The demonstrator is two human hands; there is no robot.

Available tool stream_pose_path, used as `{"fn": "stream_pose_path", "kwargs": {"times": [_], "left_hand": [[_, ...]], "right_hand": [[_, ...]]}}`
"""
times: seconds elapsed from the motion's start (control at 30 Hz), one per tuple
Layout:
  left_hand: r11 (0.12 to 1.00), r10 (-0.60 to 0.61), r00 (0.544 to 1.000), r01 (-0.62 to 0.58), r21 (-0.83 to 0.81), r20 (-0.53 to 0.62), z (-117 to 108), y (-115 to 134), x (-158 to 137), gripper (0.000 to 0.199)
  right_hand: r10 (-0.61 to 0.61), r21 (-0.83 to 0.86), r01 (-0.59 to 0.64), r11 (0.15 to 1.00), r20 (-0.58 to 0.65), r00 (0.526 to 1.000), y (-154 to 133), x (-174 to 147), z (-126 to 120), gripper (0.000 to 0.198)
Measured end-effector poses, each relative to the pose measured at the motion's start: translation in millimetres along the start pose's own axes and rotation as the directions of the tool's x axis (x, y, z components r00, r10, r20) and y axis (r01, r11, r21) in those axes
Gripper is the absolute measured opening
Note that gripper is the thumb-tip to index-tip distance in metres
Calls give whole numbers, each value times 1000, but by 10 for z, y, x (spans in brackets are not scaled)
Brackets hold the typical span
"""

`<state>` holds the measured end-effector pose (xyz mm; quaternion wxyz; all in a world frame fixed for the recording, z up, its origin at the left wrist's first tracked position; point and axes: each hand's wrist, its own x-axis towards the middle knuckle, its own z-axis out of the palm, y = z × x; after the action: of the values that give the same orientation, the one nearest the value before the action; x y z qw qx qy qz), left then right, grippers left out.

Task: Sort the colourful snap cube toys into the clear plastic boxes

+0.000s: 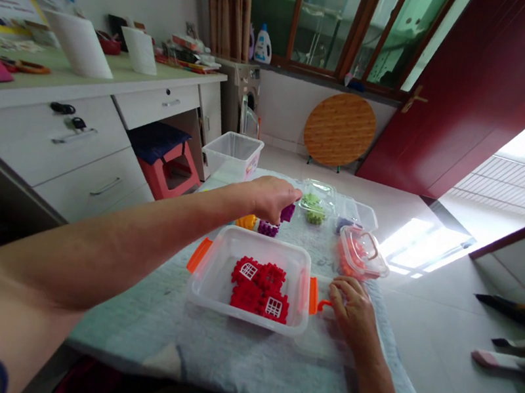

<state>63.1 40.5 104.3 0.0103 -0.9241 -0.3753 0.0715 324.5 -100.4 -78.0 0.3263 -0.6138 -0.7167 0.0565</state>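
My left hand [278, 200] stretches out past the container, its fingers closed on a purple building block [288, 212]. Just below it lie another purple block [268, 228] and yellow blocks [246, 221]. Nearer to me stands a clear plastic box [211, 285] with orange side clips. Inside it are several interlocking red blocks [246, 297], two with white window grids. Resting on a transparent lid [319, 342] to the right of the box, my right hand [350, 302] has its fingers extended close to an orange handle [323, 305].
Behind are a clear tub with green blocks [315, 215], a tub of dark blue blocks [345, 223] and a lidded box of orange-red blocks [355, 258]. A large clear bin [232, 152] stands at the far left of the cloth-covered table [136, 329]. A stool [168, 165] is beyond.
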Motion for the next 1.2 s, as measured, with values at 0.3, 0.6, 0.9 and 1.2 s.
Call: {"fn": "stream_pose_path", "kwargs": {"times": [0.3, 0.6, 0.9, 1.2], "left_hand": [[991, 124, 981, -114, -71, 150, 164, 241, -863, 34], [980, 193, 948, -200, 1, 252, 604, 329, -958, 29], [984, 171, 896, -172, -36, 410, 676, 342, -906, 47], [994, 105, 849, -112, -18, 518, 549, 355, -838, 49]], "right_hand": [[-27, -14, 27, 1000, -19, 999, 29, 3, 13, 27], [-17, -18, 17, 1000, -7, 1000, 26, -1, 14, 27], [-19, -19, 19, 1000, -3, 1000, 24, 4, 11, 27], [-36, -25, 36, 999, 6, 999, 52, 2, 16, 28]]}}
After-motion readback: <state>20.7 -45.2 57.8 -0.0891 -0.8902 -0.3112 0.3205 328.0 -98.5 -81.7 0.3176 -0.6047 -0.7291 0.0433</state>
